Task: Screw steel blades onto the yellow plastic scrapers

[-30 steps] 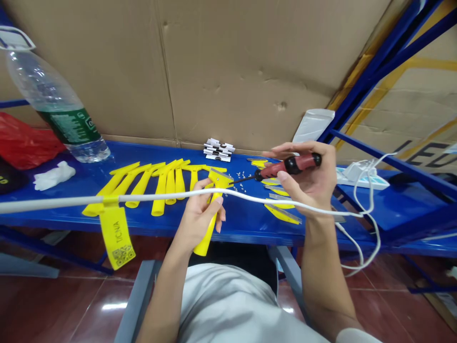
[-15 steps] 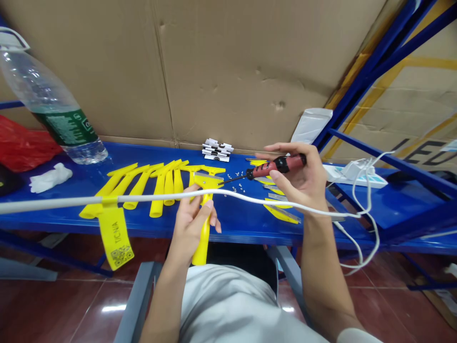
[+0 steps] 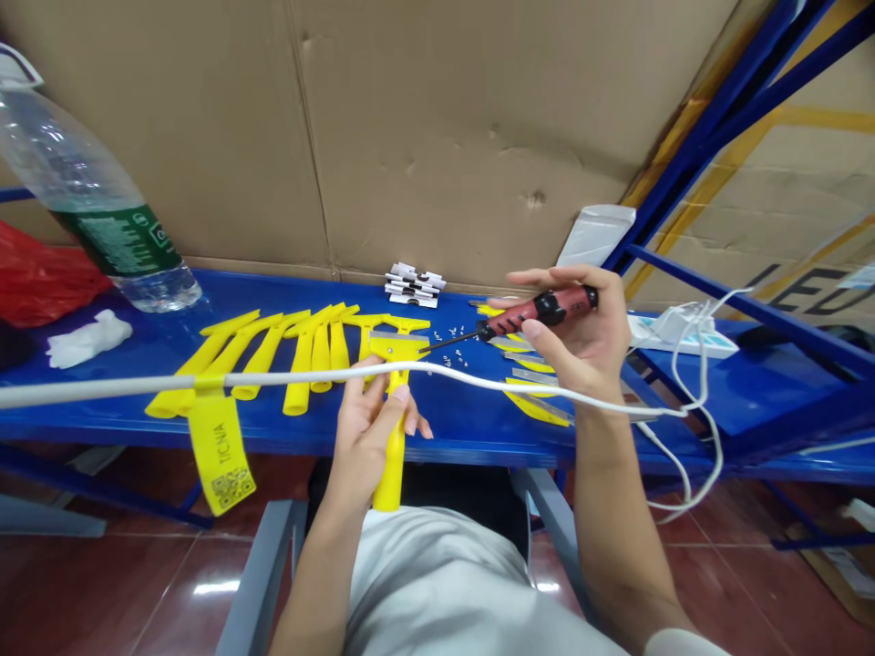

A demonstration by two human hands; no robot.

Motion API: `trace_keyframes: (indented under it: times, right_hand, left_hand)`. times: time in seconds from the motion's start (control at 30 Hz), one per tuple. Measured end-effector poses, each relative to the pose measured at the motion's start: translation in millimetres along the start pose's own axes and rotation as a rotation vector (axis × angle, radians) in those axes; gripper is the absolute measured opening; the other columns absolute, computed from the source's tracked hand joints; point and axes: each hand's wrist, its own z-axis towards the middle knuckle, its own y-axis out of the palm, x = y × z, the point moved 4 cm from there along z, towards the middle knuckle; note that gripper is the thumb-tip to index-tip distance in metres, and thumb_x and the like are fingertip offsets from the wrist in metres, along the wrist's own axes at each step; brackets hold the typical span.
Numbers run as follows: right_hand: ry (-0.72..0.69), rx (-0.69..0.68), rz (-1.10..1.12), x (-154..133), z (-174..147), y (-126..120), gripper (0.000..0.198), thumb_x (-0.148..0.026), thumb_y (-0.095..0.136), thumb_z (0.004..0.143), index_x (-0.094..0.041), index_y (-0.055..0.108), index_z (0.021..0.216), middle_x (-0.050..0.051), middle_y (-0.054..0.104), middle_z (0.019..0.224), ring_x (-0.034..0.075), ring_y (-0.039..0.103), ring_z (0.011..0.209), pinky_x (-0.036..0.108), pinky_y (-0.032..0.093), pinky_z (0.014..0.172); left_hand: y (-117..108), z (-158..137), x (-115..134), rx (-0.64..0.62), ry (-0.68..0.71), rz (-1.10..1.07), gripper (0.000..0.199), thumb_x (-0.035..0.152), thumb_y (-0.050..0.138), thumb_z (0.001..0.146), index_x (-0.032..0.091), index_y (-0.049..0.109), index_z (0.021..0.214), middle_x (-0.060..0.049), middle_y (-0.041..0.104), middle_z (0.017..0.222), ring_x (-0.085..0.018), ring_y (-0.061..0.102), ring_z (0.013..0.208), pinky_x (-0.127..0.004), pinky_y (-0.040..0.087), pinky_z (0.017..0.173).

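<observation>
My left hand [image 3: 373, 419] is closed round the handle of a yellow scraper [image 3: 387, 478], whose wide head with a metal blade points away from me. A red and black screwdriver [image 3: 540, 312] lies in my right hand [image 3: 591, 337], gripped between thumb and fingers. Its thin shaft slants left and the tip meets the right end of the scraper's head. Several tiny screws [image 3: 447, 361] are scattered on the blue table just beyond. To the left lie several yellow scraper handles [image 3: 298, 369] in a row. On the right are several yellow heads with blades [image 3: 538, 407].
A white cable [image 3: 492, 377] with a yellow tag [image 3: 222, 451] crosses the view in front of my hands. A stack of white and black pieces [image 3: 414, 287] sits by the cardboard. At left stand a bottle [image 3: 127, 232] and crumpled tissue [image 3: 88, 339]; a power strip [image 3: 711, 342] lies right.
The screwdriver's handle has shifted slightly right and up with my right hand, its tip staying at the scraper's head. The view has moved a little.
</observation>
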Motion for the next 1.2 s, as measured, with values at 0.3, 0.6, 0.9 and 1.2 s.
trace_keyframes:
  times: [0.3,0.6,0.9,1.2]
  right_hand:
    - [0.065,0.040,-0.020,-3,-2,2,0.053,-0.028,0.090,0.089,-0.036,0.060,0.132,0.003,0.079,0.124,0.028,0.083,0.112,0.048,0.073,0.094]
    - [-0.091,0.171,-0.150,-5,0,-7,0.052,-0.019,0.101,0.074,-0.026,0.069,0.114,0.000,0.079,0.097,0.022,0.084,0.084,0.030,0.069,0.069]
    - [0.013,0.022,0.008,-8,-1,4,0.050,-0.021,0.093,0.088,-0.030,0.064,0.128,0.004,0.080,0.123,0.026,0.084,0.109,0.044,0.072,0.097]
    - [0.082,-0.002,0.030,-8,-2,5,0.049,-0.026,0.090,0.090,-0.035,0.064,0.131,0.003,0.077,0.132,0.028,0.082,0.117,0.050,0.071,0.104]
  left_hand:
    - [5,-1,0,0.029,0.033,-0.031,0.042,0.029,0.083,0.099,0.027,0.055,0.130,0.004,0.060,0.092,-0.009,0.055,0.060,-0.030,0.064,0.061]
    - [3,-2,2,0.011,0.032,-0.045,0.040,0.028,0.083,0.099,0.026,0.056,0.129,0.003,0.063,0.094,-0.008,0.054,0.059,-0.029,0.063,0.061]
    - [-1,0,0,0.031,0.036,-0.074,0.047,0.026,0.084,0.099,0.026,0.053,0.134,0.002,0.067,0.096,-0.009,0.057,0.060,-0.031,0.064,0.062]
    - [-2,1,-1,0.028,0.053,-0.058,0.045,0.027,0.083,0.099,0.027,0.055,0.134,0.002,0.066,0.096,-0.009,0.057,0.061,-0.031,0.064,0.061]
